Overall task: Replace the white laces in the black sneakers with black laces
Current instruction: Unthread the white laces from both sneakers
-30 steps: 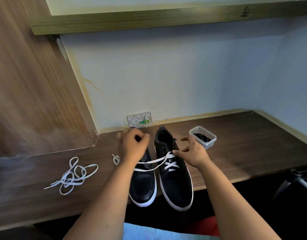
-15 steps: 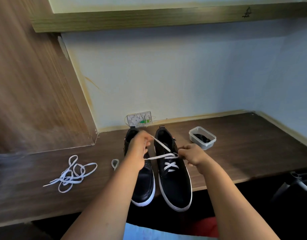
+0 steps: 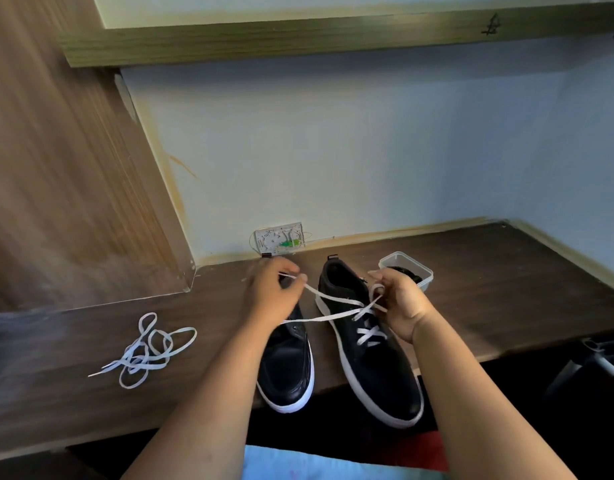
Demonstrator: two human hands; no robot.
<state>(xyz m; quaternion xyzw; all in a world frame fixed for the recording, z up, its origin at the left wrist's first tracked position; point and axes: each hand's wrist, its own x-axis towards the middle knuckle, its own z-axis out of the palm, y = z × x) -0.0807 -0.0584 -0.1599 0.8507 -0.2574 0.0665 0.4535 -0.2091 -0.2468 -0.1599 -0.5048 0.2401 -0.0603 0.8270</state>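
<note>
2 glossy black sneakers (image 3: 368, 344), flat white lace (image 3: 333, 301), woodgrain desk (image 3: 506, 289)

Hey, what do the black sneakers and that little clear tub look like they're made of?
Black sneakers: smooth leather or faux leather, going by the soft sheen; white soles look like rubber. Small clear tub: see-through rigid plastic, probably, since its dark contents show through the wall.

left sneaker (image 3: 287, 365) collar behind left hand (image 3: 272, 296), container (image 3: 407, 271) contents unclear
</note>
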